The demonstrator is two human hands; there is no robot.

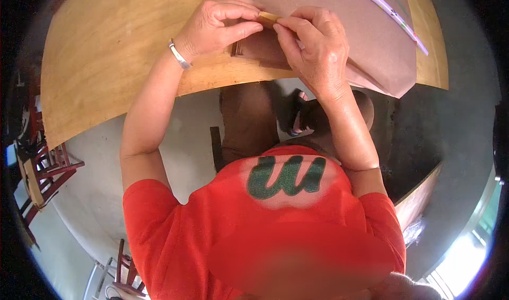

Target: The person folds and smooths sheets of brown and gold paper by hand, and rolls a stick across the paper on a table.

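1. The near edge of the wooden worktop [106,51] faces the person; a corner of the brown layered material [371,45] overhangs it toward the right.
2. Above that material's left edge, the left hand [214,24] and right hand [323,48] pinch opposite ends of a small yellowish strip [268,18] between thumbs and fingers. Handling is under way: the strip is unreleased, and what is finished or left cannot be told.
3. The layers are perhaps flat bags; any contents are hidden.
4. Farther off, a patterned purple length [395,16] slants across them toward the worktop's right edge.
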